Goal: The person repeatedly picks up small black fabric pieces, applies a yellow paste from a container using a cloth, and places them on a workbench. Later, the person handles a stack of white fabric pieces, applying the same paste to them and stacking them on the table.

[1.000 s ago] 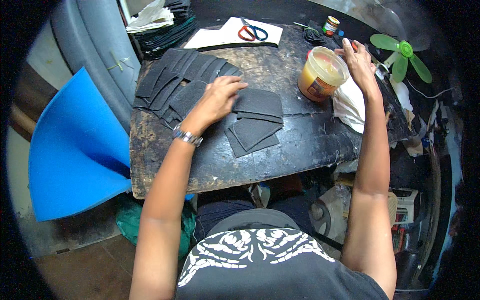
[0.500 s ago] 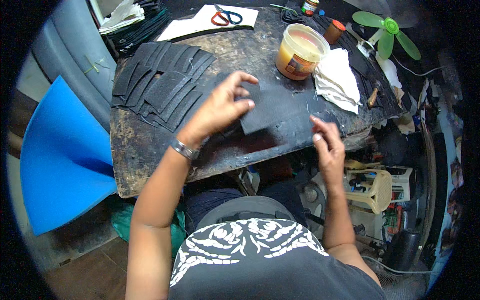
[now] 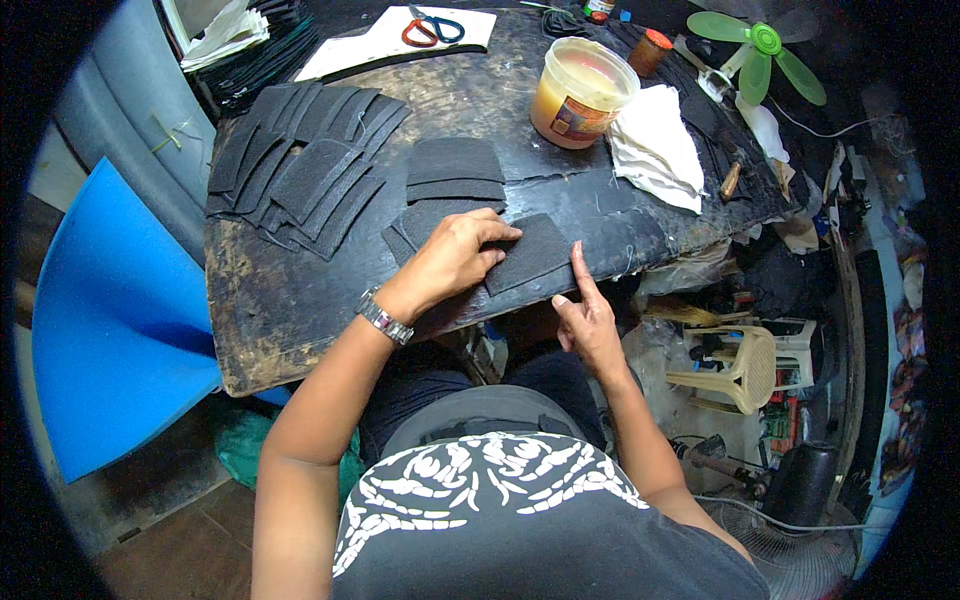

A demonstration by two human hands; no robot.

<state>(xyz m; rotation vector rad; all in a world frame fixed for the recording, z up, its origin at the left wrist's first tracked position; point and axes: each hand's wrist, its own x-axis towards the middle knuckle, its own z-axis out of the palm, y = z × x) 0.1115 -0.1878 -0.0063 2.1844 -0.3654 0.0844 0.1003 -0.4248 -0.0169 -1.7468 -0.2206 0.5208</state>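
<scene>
My left hand [image 3: 455, 258], with a metal watch on its wrist, lies flat on a dark cut fabric piece [image 3: 535, 255] near the front edge of the worn black worktable [image 3: 290, 310]. My right hand [image 3: 588, 320] is at the table's front edge, its index finger stretched up against the right edge of that same piece. More dark cut pieces [image 3: 455, 170] lie just behind my left hand, and a fanned stack of several dark pieces [image 3: 305, 170] sits at the table's left.
An open tub of yellow glue [image 3: 580, 95] and a folded white cloth [image 3: 655, 150] stand at the back right. Red-handled scissors [image 3: 430, 28] lie on white paper at the back. A blue foam sheet [image 3: 110, 320] leans at the left. A green fan [image 3: 760, 55] is at the right.
My right hand came back from the glue tub to the table's front edge. My left hand slid one dark piece toward me and now presses it flat.
</scene>
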